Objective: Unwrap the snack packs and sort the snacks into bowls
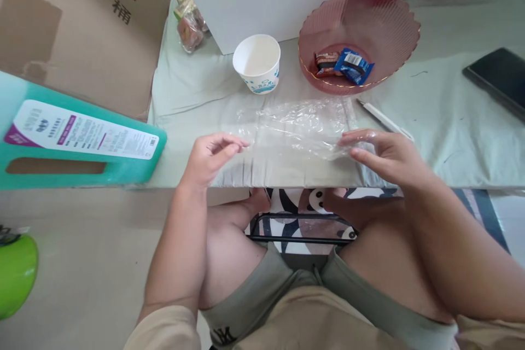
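A clear, crinkled plastic bag (303, 126) stretches between my two hands, over the front part of the cloth-covered table. My left hand (209, 157) is at its left end, thumb and fingers drawn together in a pinch on the thin film. At the right end, my right hand (383, 153) has its thumb and fingers curved around the bag's edge. Just behind the bag stands a white paper cup (258, 63) with a blue print, upright. A pink ribbed bowl (369, 22) to its right holds a blue packet (355, 66) and a red-brown packet (327, 63).
A white pen (385, 120) lies beside my right hand, and a dark phone (498, 82) is farther right. On the left are a teal container (151, 145) and a cardboard box (82, 38). Small wrapped items (190, 30) sit beside a white box (279, 0) at the back.
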`<state>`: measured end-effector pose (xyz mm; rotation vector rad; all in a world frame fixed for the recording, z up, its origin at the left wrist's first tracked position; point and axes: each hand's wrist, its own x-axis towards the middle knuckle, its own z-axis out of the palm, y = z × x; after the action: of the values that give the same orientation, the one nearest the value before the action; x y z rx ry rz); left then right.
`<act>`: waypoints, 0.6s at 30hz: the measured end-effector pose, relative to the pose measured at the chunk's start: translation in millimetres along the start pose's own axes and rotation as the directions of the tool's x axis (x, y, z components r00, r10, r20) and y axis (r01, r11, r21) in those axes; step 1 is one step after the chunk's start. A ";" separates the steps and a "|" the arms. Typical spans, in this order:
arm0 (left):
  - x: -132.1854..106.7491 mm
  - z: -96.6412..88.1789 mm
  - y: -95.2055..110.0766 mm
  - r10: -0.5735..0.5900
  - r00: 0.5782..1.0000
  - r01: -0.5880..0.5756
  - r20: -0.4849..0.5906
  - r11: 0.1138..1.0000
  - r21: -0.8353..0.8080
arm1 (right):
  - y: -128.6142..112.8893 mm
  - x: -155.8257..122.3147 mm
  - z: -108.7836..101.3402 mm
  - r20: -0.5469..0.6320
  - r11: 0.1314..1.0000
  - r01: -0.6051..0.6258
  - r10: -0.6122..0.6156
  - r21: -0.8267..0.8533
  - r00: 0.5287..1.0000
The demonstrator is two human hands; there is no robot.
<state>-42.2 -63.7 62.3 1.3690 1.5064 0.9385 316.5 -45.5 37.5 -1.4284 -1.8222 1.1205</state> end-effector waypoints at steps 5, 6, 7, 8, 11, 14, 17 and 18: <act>14.7 8.1 -5.3 -0.144 0.969 0.106 -0.202 0.977 -0.185 | 8.4 9.6 15.0 -0.204 0.992 -0.028 0.053 0.121 0.978; 16.8 10.5 -5.9 -0.161 0.961 0.122 -0.224 0.976 -0.179 | 9.7 10.8 17.9 -0.240 0.985 -0.022 0.064 0.174 0.969; 18.6 12.8 -6.6 -0.177 0.953 0.136 -0.246 0.975 -0.177 | 10.3 11.3 20.3 -0.252 0.975 -0.014 0.071 0.222 0.965; 20.3 14.8 -7.2 -0.194 0.943 0.147 -0.271 0.972 -0.185 | 10.1 11.2 22.2 -0.235 0.966 -0.014 0.077 0.259 0.969; 24.6 18.8 -9.1 -0.251 0.912 0.187 -0.323 0.958 -0.215 | 5.2 9.8 27.0 -0.121 0.959 -0.073 0.110 0.272 0.987; 29.3 18.7 -12.4 -0.250 0.906 0.203 -0.342 0.965 -0.166 | -1.3 11.7 32.2 -0.167 0.958 -0.129 0.175 0.255 0.970; 35.0 15.3 -17.8 -0.172 0.911 0.175 -0.376 0.984 -0.026 | -4.6 18.2 35.4 -0.233 0.947 -0.191 0.253 0.259 0.939; 36.9 14.0 -20.1 -0.152 0.911 0.176 -0.384 0.984 0.029 | -4.7 20.4 35.2 -0.237 0.945 -0.224 0.280 0.238 0.930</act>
<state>-36.5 -29.6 34.7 1.1209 1.9263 1.1017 279.4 -35.7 23.0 -1.6324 -1.3205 1.1390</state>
